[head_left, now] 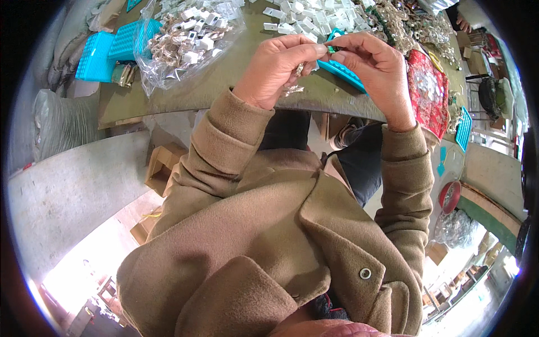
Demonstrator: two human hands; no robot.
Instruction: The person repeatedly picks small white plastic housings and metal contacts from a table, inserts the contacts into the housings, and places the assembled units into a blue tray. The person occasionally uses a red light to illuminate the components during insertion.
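My left hand (283,67) and my right hand (376,70) meet over the table's near edge, both in a fingertip pinch. Between their fingertips is a small green piece (332,49) with a dark part; it is too small to name exactly. Under the curled fingers of my left hand shows a bit of pale, shiny wire (299,69). Just below and behind my fingers lies a bright blue ridged tray (343,74), partly covered by my right hand. Past my hands spreads a pile of small white plastic housings (311,19).
To the left, a clear plastic bag (188,48) holds white housings with coppery wires, beside blue ridged trays (95,56). Tangled wires (396,25) heap at the back right. A red patterned cloth (426,95) with small clear pieces lies right. An open cardboard box (163,165) stands below, left.
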